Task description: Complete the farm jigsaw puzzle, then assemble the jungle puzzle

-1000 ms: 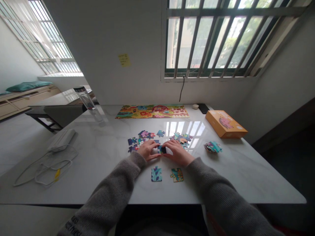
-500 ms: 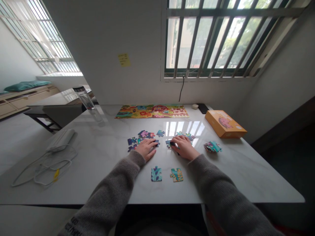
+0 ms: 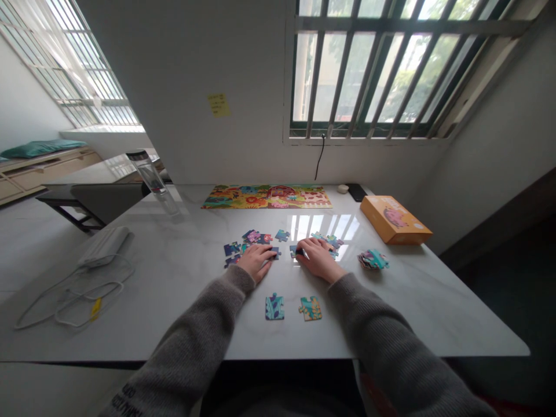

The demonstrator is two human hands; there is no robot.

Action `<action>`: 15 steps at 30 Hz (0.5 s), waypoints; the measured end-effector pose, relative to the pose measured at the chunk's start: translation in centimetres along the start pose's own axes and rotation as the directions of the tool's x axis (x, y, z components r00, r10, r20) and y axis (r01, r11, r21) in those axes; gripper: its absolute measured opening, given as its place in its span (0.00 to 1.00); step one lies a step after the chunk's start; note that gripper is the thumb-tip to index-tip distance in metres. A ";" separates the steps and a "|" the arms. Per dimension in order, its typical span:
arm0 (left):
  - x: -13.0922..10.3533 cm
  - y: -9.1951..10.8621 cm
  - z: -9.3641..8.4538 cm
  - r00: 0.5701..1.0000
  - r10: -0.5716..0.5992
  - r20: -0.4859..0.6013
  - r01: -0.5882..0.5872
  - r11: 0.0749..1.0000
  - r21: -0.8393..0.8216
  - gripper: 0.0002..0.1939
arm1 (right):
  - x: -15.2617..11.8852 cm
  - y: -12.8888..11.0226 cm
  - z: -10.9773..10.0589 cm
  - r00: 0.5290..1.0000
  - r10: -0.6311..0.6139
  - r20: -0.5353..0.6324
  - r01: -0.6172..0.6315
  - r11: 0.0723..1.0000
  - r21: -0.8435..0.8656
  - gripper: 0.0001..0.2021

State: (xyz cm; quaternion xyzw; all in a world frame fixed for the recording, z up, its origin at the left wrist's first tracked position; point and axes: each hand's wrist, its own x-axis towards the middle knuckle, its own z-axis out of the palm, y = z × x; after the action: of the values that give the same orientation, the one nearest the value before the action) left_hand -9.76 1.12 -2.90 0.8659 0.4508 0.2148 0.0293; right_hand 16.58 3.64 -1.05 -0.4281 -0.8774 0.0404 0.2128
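Observation:
My left hand [image 3: 255,260] lies over the left group of jigsaw puzzle pieces [image 3: 232,249], fingers stretched forward and thumb apart. Its fingertips touch a dark blue puzzle piece [image 3: 277,253]. My right hand [image 3: 319,259] is curled beside the right group of pieces [image 3: 335,240], with thumb and fingers closed on a dark puzzle piece [image 3: 299,252] that they partly hide. One single piece [image 3: 282,235] lies between the groups, farther back. Nearer to me, a teal piece with purple leaves [image 3: 274,307] and a teal piece with orange leaves [image 3: 310,308] lie apart.
A stack of pieces [image 3: 373,259] sits on the right, before an orange box [image 3: 394,220]. Along the wall lies a colourful farm-animal picture strip [image 3: 267,197], with a black phone [image 3: 357,192] farther right. A clear bottle [image 3: 152,176] and a white device with cable [image 3: 105,246] occupy the left.
My right hand has shifted slightly left along with its piece. The left hand stays almost still on the pieces. The whole view has drifted a little.

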 end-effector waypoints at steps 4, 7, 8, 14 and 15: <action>0.0 0.4 -0.7 0.998 -0.031 -0.054 0.033 0.999 0.035 0.17 | -1.1 -0.4 -0.7 0.999 -0.020 -0.050 0.023 0.998 0.055 0.10; -0.7 1.0 -1.5 0.993 -0.089 -0.083 0.092 0.995 0.037 0.14 | -2.9 -1.3 -1.4 0.998 -0.038 -0.055 0.044 0.993 0.107 0.11; -1.2 1.3 -1.8 0.994 -0.091 -0.068 0.093 0.995 0.023 0.13 | -3.6 -1.7 -1.6 0.997 -0.052 -0.049 0.058 0.990 0.131 0.10; -5.9 4.9 -2.1 0.998 -0.051 -0.025 0.047 0.989 -0.139 0.22 | -9.0 -4.4 -2.9 0.995 -0.084 0.049 0.069 0.965 0.253 0.09; -6.7 5.5 -1.9 0.999 -0.049 -0.016 0.046 0.987 -0.152 0.26 | -9.9 -4.7 -3.2 0.995 -0.074 0.068 0.054 0.964 0.260 0.10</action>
State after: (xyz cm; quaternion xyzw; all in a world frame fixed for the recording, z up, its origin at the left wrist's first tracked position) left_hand -9.65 -7.72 -2.10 0.8481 0.4538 0.2561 0.0959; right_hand 19.81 -7.24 -0.36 -0.3665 -0.8855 0.1637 0.2339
